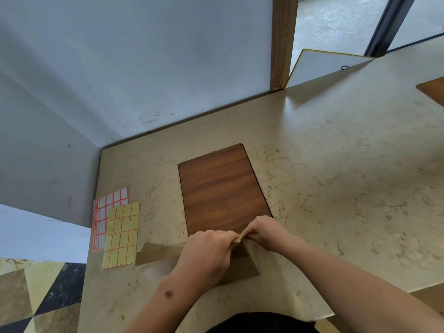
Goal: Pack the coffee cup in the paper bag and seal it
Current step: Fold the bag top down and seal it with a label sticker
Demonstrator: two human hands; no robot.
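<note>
A brown paper bag (242,265) lies near the front edge of the marble-patterned table (336,188), largely hidden under my hands. My left hand (206,253) and my right hand (266,230) meet at the bag's raised top edge and both pinch it between curled fingers. A flat part of the bag (153,254) sticks out to the left of my left hand. No coffee cup is visible.
Two sticker sheets lie at the left: a yellow one (122,234) partly over a white one with red lines (107,212). A brown wood-grain panel (223,188) sits in the tabletop just beyond my hands. A grey wall stands behind and to the left.
</note>
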